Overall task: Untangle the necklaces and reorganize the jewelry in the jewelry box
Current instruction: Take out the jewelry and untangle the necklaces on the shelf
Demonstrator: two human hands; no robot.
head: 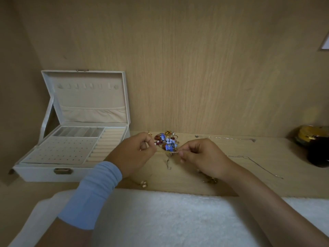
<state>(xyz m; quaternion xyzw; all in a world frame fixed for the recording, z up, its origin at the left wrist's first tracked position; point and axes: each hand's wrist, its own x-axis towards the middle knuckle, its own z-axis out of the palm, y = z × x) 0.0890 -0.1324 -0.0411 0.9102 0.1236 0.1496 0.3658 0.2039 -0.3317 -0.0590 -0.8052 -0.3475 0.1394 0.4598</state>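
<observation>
On the pale wooden shelf, left side: one white rectangular jewelry box, with its lid raised upright. The lid is lined in beige and carries a row of small hooks above a gathered pocket. The tray holds a perforated earring panel, cream ring rolls to its right and narrow divided slots behind.

Left hand: knuckles up, fingers curled, a light-blue ribbed sleeve on the forearm. Right hand: fingers likewise curled. The two are held slightly apart, each pinching an end of a fine metal chain, from which a loop hangs toward the shelf.

A tangled cluster of blue, red and gold jewelry lies just behind the gap between the hands, right of the box.

Also present:
- A long silver chain right of the right hand.
- A second silver chain along the back.
- Small gold pieces near the front edge.
- A dark round jar at far right.
- A white fluffy towel in the foreground.
</observation>
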